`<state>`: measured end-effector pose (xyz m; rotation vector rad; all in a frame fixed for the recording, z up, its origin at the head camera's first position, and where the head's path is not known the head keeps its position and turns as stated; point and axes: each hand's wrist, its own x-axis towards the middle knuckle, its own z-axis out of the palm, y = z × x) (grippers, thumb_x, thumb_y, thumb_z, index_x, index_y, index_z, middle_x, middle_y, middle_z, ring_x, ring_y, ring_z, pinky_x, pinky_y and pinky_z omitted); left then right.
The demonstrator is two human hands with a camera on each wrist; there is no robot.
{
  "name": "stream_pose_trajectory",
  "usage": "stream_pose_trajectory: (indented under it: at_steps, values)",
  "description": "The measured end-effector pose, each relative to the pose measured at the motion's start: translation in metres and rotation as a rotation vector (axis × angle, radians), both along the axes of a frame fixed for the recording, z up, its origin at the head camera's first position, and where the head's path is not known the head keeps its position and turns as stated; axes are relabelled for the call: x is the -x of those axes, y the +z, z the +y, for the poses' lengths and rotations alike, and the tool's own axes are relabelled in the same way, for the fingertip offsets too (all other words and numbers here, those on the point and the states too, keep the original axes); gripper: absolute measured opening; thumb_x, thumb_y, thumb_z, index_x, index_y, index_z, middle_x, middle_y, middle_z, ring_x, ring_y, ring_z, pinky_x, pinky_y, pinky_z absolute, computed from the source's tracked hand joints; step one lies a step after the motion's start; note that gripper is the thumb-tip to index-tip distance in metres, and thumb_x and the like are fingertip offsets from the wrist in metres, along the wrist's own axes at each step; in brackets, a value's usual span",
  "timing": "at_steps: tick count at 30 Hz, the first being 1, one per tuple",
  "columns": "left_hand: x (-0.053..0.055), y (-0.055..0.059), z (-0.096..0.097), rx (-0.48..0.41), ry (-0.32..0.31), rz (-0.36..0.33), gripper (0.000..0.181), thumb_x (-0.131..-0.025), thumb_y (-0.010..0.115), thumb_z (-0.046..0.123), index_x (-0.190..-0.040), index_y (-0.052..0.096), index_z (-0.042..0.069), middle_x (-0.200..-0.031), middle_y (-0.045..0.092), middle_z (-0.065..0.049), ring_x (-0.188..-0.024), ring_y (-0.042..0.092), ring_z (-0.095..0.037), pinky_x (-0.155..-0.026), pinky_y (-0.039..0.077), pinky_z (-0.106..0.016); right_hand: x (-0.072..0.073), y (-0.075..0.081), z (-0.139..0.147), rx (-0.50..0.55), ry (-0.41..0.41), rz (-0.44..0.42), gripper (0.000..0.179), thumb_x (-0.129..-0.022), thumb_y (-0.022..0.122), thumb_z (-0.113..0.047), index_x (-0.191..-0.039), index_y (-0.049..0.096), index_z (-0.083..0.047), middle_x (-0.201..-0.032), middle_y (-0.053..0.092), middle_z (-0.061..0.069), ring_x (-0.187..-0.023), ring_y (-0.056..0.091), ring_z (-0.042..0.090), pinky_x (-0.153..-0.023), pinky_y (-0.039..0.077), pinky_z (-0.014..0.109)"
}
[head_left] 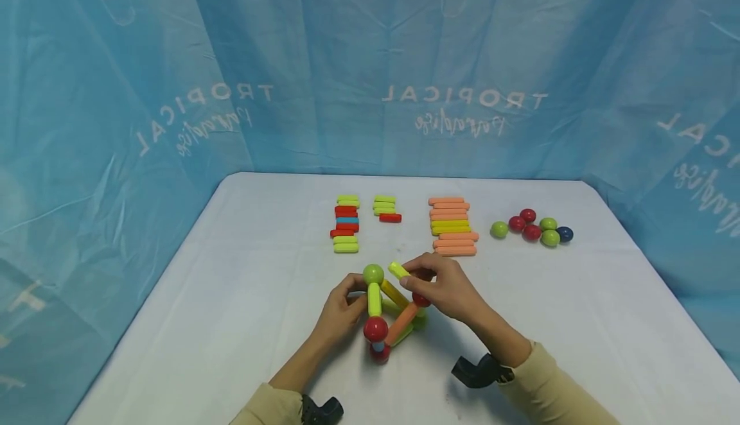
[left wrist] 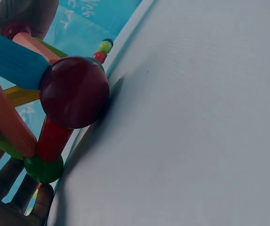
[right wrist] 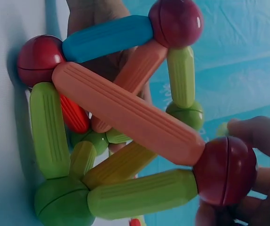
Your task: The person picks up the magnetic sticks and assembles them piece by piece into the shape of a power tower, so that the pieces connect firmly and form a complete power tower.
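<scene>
A magnetic ball-and-stick frame (head_left: 401,323) stands on the table, built of red and green balls with green, orange, yellow, red and blue sticks. My left hand (head_left: 341,309) holds it from the left side, with fingers and thumb near the upper green ball (head_left: 373,274). In the left wrist view, fingers (left wrist: 42,202) touch a lower green ball (left wrist: 44,168). Between thumb and fingers, my right hand (head_left: 445,287) pinches a loose yellow-green stick (head_left: 397,269), its free end pointing toward that upper ball. The right fingers overlap a red ball (right wrist: 225,170) at the frame's right corner.
Short green, red and blue sticks (head_left: 347,221) lie in a column beyond the frame, beside a smaller green and red group (head_left: 385,207). Longer orange and yellow sticks (head_left: 452,226) are farther right. Several loose balls (head_left: 532,232) sit at the right; blue curtains (head_left: 370,78) surround the table.
</scene>
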<state>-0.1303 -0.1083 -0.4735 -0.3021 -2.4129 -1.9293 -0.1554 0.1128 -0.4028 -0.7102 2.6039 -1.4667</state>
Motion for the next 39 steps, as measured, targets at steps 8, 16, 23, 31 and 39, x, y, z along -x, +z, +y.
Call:
stream_pose_trajectory:
  at_steps: [8, 16, 23, 31, 39]
  values:
    - [0.000, -0.002, -0.007, -0.010, 0.014, 0.009, 0.025, -0.091, 0.059, -0.002, -0.115, 0.059, 0.005, -0.110, 0.062, -0.007, -0.109, 0.057, -0.026, -0.093, 0.046, -0.040, 0.002, 0.002, -0.014, -0.101, 0.047, -0.016, 0.013, -0.088, 0.069, -0.018, -0.098, 0.074, -0.011, -0.083, 0.060, -0.006, -0.077, 0.053, 0.017, -0.065, 0.049, 0.030]
    - [-0.007, 0.000, -0.019, 0.047, 0.071, -0.002, 0.022, -0.090, 0.059, -0.002, -0.112, 0.061, 0.003, -0.108, 0.063, -0.010, -0.107, 0.057, -0.029, -0.093, 0.045, -0.045, 0.014, 0.002, -0.023, -0.092, 0.092, 0.019, 0.021, -0.091, 0.066, -0.027, -0.105, 0.073, -0.011, -0.091, 0.062, -0.006, -0.081, 0.055, 0.015, -0.068, 0.050, 0.031]
    - [-0.024, 0.002, -0.034, 0.038, 0.184, -0.022, 0.024, -0.088, 0.065, 0.003, -0.110, 0.056, 0.006, -0.106, 0.060, -0.007, -0.099, 0.057, -0.022, -0.081, 0.050, -0.030, 0.073, -0.016, -0.030, 0.018, -0.081, 0.028, 0.030, -0.096, 0.060, -0.031, -0.113, 0.069, -0.008, -0.103, 0.067, 0.003, -0.092, 0.059, 0.022, -0.076, 0.051, 0.036]
    - [-0.044, 0.006, -0.031, 0.115, 0.069, -0.055, 0.029, -0.083, 0.075, 0.013, -0.103, 0.054, 0.013, -0.094, 0.055, -0.004, -0.070, 0.050, -0.016, -0.057, 0.044, -0.023, 0.138, -0.045, -0.049, -0.302, -0.219, 0.152, 0.033, -0.090, 0.069, -0.023, -0.118, 0.067, -0.005, -0.112, 0.061, 0.012, -0.101, 0.051, 0.028, -0.083, 0.047, 0.040]
    - [-0.040, 0.024, -0.031, 0.093, -0.181, -0.042, 0.026, -0.086, 0.051, -0.011, -0.110, 0.055, -0.001, -0.088, 0.058, -0.004, -0.077, 0.051, -0.014, -0.065, 0.044, -0.023, 0.163, -0.055, -0.054, -0.512, -0.235, 0.166, 0.040, -0.088, 0.071, -0.022, -0.123, 0.063, -0.005, -0.117, 0.058, 0.016, -0.104, 0.049, 0.031, -0.089, 0.046, 0.042]
